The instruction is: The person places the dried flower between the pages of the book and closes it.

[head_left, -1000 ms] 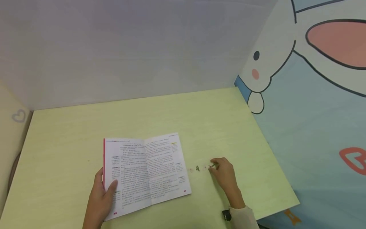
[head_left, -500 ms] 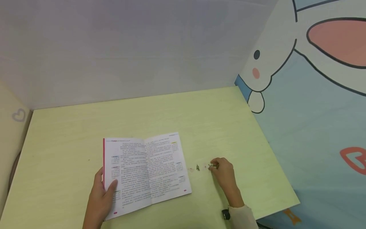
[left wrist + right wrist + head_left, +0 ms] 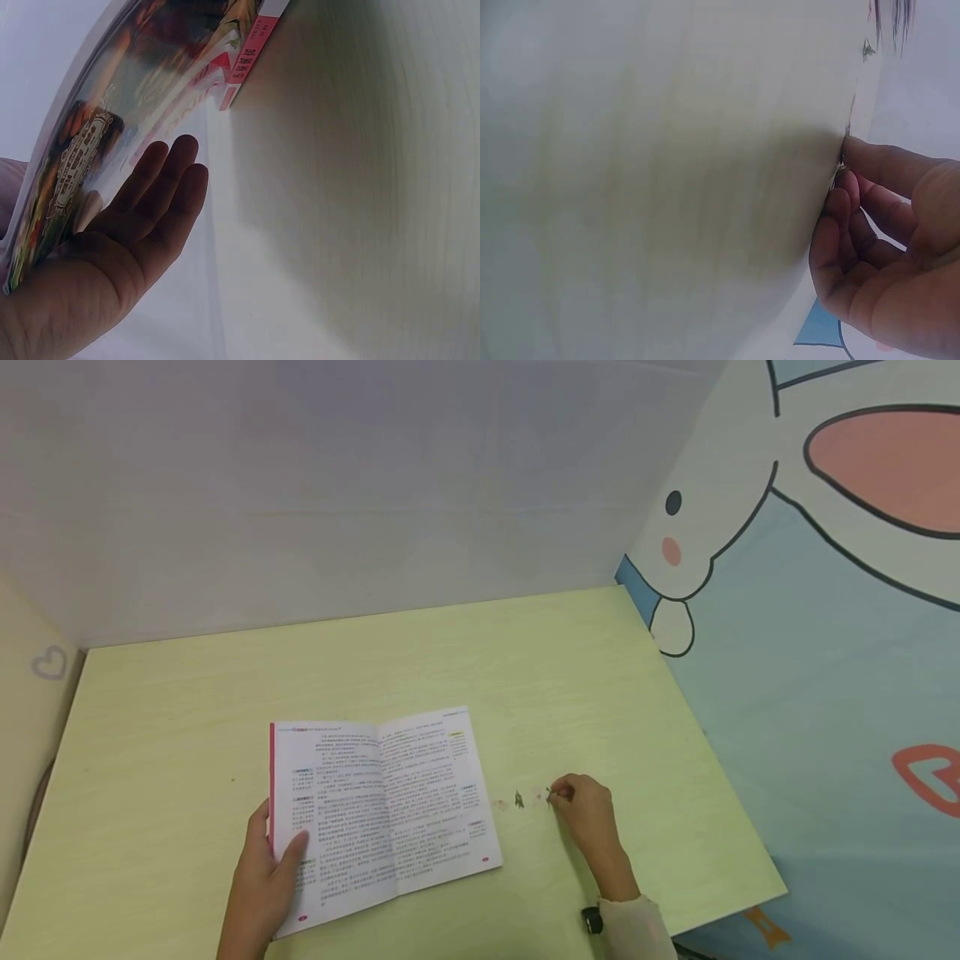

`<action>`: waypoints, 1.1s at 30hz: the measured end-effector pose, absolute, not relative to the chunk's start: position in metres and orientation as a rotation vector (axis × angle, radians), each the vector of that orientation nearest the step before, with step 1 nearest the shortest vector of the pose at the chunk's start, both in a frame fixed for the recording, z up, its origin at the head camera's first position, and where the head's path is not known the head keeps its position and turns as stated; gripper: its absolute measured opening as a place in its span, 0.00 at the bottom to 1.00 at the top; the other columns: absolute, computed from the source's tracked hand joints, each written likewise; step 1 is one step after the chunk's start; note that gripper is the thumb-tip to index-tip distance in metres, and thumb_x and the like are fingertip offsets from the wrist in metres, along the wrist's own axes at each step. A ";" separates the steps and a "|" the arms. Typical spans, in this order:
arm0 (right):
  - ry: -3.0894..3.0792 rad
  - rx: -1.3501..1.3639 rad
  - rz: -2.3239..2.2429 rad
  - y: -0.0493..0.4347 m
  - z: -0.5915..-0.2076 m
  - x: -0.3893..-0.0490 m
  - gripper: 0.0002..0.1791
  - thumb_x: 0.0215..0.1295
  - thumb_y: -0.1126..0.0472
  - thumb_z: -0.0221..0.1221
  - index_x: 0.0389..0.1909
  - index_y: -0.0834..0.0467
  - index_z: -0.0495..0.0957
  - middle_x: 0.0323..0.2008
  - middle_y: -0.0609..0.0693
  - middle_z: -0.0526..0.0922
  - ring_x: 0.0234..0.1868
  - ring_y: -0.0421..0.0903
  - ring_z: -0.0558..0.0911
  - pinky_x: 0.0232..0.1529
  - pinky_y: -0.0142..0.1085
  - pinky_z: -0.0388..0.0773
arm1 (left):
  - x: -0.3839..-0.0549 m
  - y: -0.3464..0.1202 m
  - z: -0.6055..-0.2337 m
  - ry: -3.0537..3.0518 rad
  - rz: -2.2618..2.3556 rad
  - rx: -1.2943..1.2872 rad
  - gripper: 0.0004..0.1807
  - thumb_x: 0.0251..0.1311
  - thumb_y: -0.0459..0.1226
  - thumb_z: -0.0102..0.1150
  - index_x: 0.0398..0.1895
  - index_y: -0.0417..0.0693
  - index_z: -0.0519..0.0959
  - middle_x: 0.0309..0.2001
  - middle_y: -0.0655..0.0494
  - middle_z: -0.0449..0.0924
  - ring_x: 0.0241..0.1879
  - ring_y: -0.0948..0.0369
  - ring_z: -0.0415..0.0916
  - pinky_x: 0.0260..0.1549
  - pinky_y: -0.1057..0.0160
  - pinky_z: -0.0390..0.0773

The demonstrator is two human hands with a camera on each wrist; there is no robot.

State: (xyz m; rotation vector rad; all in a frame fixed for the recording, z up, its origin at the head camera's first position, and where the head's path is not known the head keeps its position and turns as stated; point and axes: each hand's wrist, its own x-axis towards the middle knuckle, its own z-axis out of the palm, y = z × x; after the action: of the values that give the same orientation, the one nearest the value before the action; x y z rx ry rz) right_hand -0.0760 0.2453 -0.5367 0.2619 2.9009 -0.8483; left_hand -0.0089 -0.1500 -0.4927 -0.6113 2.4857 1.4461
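An open book [image 3: 427, 810] with printed pages is held by my left hand [image 3: 262, 885] at its left edge. The thumb lies on the left page; in the left wrist view the fingers [image 3: 184, 195] reach under the glossy, colourful cover [image 3: 97, 142]. Right of the book, my right hand [image 3: 590, 818] pinches a small green sprig [image 3: 549, 796] at the tabletop. Most of the sprig is hidden by the fingertips. Another green sprig [image 3: 519, 799] lies between that hand and the book, with a pale pinkish flat piece [image 3: 500, 806] and a pale bit with a pink spot [image 3: 538, 796].
The pale yellow-green table [image 3: 375, 668] meets a plain light wall [image 3: 337, 502] at the back. On the right stands a blue wall panel [image 3: 810, 693] with cartoon drawings, beyond the table's right edge. A dark wrist strap [image 3: 592, 920] shows at the right sleeve.
My right fingertips have drawn together on the sprig, which showed more between them before. The left hand and the book stay in place.
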 end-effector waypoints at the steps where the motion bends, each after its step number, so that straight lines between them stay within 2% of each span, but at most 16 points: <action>1: 2.898 0.258 -0.856 0.246 -0.537 -0.076 0.03 0.58 0.68 0.69 0.30 0.61 0.85 0.27 0.48 0.82 0.30 0.43 0.79 0.32 0.37 0.76 | -0.009 -0.150 -0.493 2.488 1.447 -0.608 0.40 0.73 0.31 0.48 0.81 0.47 0.41 0.56 0.34 0.77 0.37 0.50 0.86 0.31 0.63 0.79; 9: 2.911 0.222 -0.877 0.248 -0.537 -0.076 0.03 0.57 0.69 0.69 0.29 0.60 0.84 0.26 0.48 0.81 0.29 0.42 0.78 0.31 0.34 0.74 | -0.009 -0.150 -0.491 2.462 1.483 -0.603 0.39 0.73 0.31 0.48 0.81 0.47 0.40 0.56 0.33 0.77 0.37 0.49 0.86 0.32 0.59 0.83; 16: 2.922 0.237 -0.852 0.248 -0.535 -0.077 0.04 0.60 0.67 0.69 0.28 0.60 0.83 0.25 0.48 0.80 0.27 0.42 0.76 0.30 0.35 0.72 | -0.008 -0.149 -0.490 2.449 1.497 -0.601 0.39 0.74 0.32 0.48 0.81 0.48 0.41 0.56 0.33 0.78 0.36 0.51 0.86 0.30 0.64 0.81; 23: 2.896 0.263 -0.880 0.247 -0.535 -0.076 0.04 0.62 0.66 0.67 0.29 0.60 0.82 0.26 0.48 0.79 0.28 0.42 0.74 0.30 0.35 0.71 | -0.007 -0.149 -0.493 2.458 1.487 -0.622 0.40 0.73 0.32 0.48 0.81 0.48 0.40 0.54 0.34 0.78 0.35 0.51 0.86 0.31 0.57 0.84; 28: 2.883 0.309 -0.904 0.248 -0.534 -0.076 0.04 0.63 0.65 0.67 0.29 0.59 0.83 0.25 0.47 0.81 0.27 0.42 0.76 0.29 0.34 0.72 | -0.007 -0.150 -0.493 2.462 1.477 -0.614 0.40 0.73 0.32 0.49 0.81 0.49 0.41 0.53 0.34 0.79 0.34 0.52 0.86 0.29 0.62 0.81; 33: 2.853 0.370 -0.927 0.249 -0.532 -0.077 0.04 0.63 0.62 0.67 0.31 0.58 0.84 0.27 0.47 0.83 0.28 0.42 0.78 0.30 0.36 0.74 | -0.007 -0.150 -0.491 2.455 1.480 -0.612 0.40 0.73 0.32 0.48 0.81 0.49 0.41 0.54 0.34 0.79 0.35 0.52 0.86 0.30 0.62 0.82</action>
State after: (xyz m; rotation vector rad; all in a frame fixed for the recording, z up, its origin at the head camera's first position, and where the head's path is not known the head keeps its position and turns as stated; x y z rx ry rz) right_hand -0.0766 0.2489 -0.5324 0.3700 2.8529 -0.9268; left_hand -0.0073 -0.1497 -0.4913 -0.6120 2.4552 1.4799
